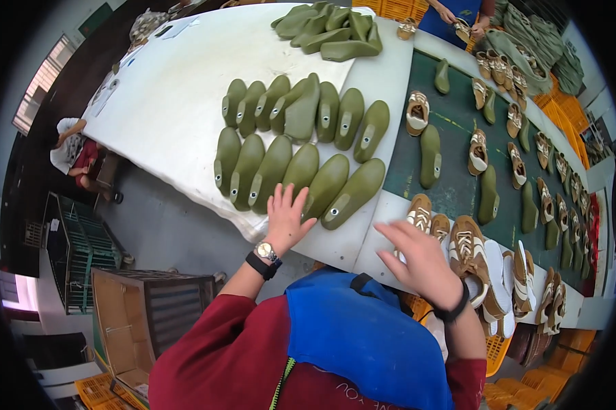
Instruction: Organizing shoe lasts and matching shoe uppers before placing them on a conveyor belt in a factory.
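My left hand (286, 222), fingers spread, reaches over the front row of green shoe lasts (247, 164). Its fingertips overlap the lower end of one last (301, 167); whether they touch it I cannot tell. To the right, my right hand (427, 263) is slightly blurred, its fingers stretched out and apart, and it appears to hold nothing. Beside that hand are brown-and-white sneakers (466, 239), which it partly covers. A second row of lasts (350, 116) lies behind the front one, with one last (301, 113) lying across others.
A green conveyor belt (451, 116) on the right carries pairs of lasts and sneakers. More lasts (328, 31) are heaped on the white table (164, 89). Another person's hands (448, 15) hold a shoe across the belt. A wooden cart (127, 328) stands at lower left; a person (79, 150) sits far left.
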Demonstrator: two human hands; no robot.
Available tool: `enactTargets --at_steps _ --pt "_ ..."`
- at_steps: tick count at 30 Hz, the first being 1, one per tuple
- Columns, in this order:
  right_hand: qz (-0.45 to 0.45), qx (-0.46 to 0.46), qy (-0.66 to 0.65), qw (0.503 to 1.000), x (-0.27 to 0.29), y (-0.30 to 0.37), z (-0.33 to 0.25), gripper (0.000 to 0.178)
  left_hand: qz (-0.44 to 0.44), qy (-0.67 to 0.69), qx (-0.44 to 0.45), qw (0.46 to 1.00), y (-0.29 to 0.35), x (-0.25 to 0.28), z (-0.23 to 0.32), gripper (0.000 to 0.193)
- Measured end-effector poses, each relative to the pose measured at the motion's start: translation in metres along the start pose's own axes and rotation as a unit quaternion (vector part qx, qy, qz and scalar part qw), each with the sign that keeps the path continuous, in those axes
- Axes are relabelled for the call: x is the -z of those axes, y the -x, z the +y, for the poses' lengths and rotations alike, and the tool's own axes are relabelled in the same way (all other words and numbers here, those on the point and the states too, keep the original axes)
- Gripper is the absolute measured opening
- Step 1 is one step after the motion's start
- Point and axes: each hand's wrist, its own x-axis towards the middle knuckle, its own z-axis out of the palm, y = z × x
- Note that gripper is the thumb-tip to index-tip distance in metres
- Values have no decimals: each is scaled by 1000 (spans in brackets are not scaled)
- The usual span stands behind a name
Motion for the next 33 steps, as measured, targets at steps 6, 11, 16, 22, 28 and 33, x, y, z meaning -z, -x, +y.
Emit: enactTargets --at_steps 6,11,16,22,28,33 --pt "-113 -161 94 976 -104 -92 70 61 -72 312 72 945 -4 -13 -50 86" --pt "-148 -206 66 965 -162 -117 95 65 -35 333 51 941 -19 -28 -66 87" --pt "-116 -175 58 976 -176 -108 97 56 11 338 70 938 -19 -39 -60 78" --pt "-124 -172 92 973 -171 -95 79 67 5 343 77 936 -5 -50 -42 81" --pt "-99 -174 101 975 -169 -83 72 67 -74 336 34 938 -12 -50 -50 79" --pt "-85 -183 102 974 -170 -76 73 68 -109 306 -15 946 -21 -36 -51 78"
